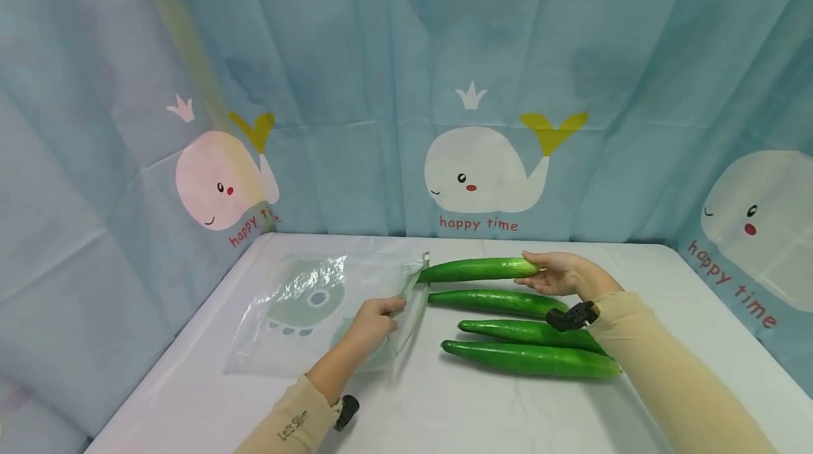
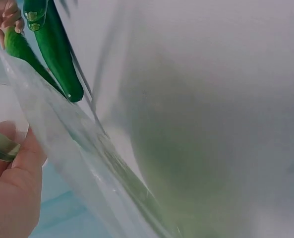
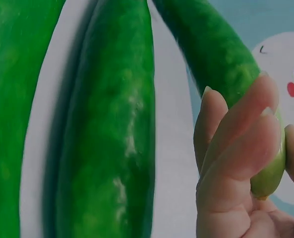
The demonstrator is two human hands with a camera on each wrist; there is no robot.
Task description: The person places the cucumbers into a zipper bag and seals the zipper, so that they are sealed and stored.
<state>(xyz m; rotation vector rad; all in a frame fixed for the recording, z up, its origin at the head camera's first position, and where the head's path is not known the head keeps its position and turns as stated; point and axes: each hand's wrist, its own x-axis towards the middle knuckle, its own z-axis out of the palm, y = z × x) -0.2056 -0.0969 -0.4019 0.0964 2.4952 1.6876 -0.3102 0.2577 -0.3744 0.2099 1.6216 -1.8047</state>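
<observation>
My right hand [image 1: 551,274] grips the pale end of a cucumber [image 1: 476,270], raised a little over the table. In the right wrist view, fingers and thumb curl about that cucumber [image 3: 226,59]. Its far tip reaches the mouth of a clear plastic bag [image 1: 254,341] with a green cartoon print; whether the tip is inside I cannot tell. My left hand [image 1: 371,327] pinches the bag's edge at the mouth, holding it partly raised. The left wrist view shows the left hand [image 2: 18,188] on the bag film [image 2: 72,144].
Three more cucumbers lie side by side on the white table [image 1: 419,419]: the far one [image 1: 495,302], the middle one [image 1: 527,332] and the near one [image 1: 527,359], below the right forearm. A blue curtain [image 1: 356,87] with whale prints stands behind and at both sides.
</observation>
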